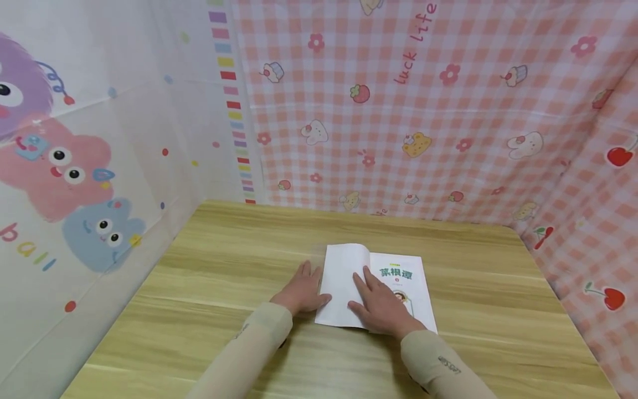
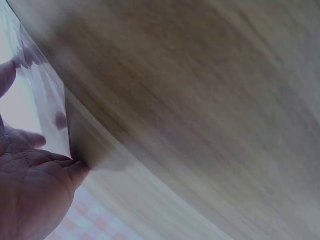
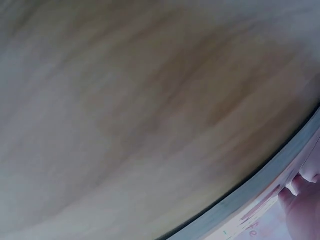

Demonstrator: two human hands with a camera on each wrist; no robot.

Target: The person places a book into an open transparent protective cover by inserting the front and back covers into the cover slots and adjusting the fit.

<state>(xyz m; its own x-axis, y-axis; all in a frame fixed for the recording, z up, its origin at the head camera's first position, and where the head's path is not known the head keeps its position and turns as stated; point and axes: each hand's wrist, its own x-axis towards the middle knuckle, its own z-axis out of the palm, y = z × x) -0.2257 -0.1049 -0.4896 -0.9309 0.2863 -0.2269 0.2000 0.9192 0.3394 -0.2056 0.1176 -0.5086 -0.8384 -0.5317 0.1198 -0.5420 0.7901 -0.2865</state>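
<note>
A thin booklet lies open on the wooden table. Its left page is blank white, and its right page carries green Chinese characters and a small cartoon figure. At the left margin is my left hand, its thumb at the page edge and its fingers stretched forward beside the booklet. The left wrist view shows that palm against the booklet's edge. My right hand rests flat across the fold with fingers spread, covering part of the cartoon. In the right wrist view only some fingers show, past the booklet's edge.
The wood-grain table stretches around the booklet on all sides. A pink checked cloth hangs behind it and along the right. On the left hangs a white cloth with cartoon prints.
</note>
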